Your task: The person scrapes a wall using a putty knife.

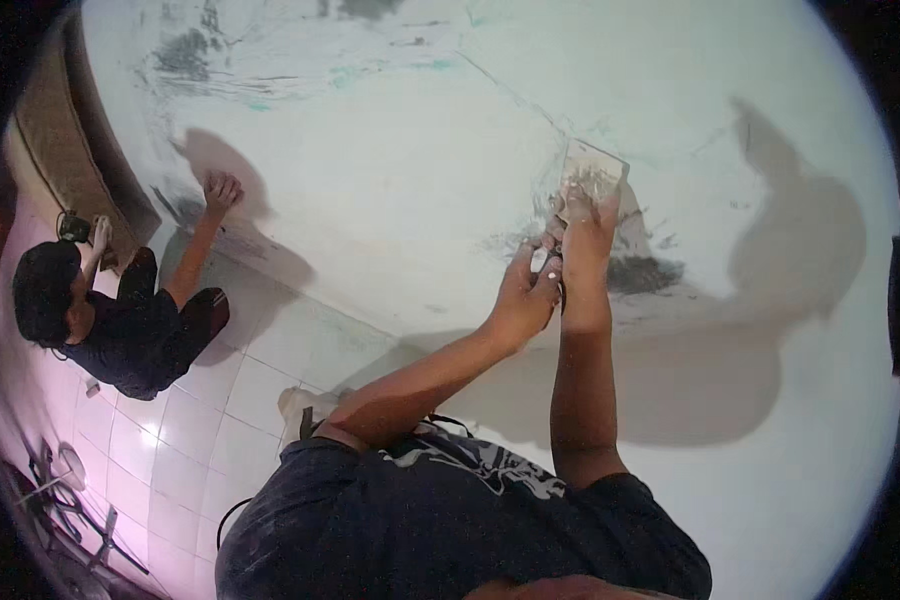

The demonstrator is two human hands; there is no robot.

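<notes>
A flat-bladed scraper [598, 162], probably a putty knife, lies against the pale painted wall [390, 195]. My right hand [588, 234] is shut on it, with the fingers pressed over the blade. Just below and to the left, my left hand [523, 301] closes around what looks like its handle, which the fingers mostly hide. The blade's lower part carries greyish smears. Beside my right wrist, a dark grey patch [641, 274] marks the wall, and a thin crack line runs up and left from the blade's corner.
To the left, another person [124, 322] crouches on the tiled floor [251, 390] with one hand on the wall. A brown panel or furniture piece [67, 150] stands beyond them. At lower left is a dark metal frame [82, 510]. More dark stains [184, 56] mark the wall higher up.
</notes>
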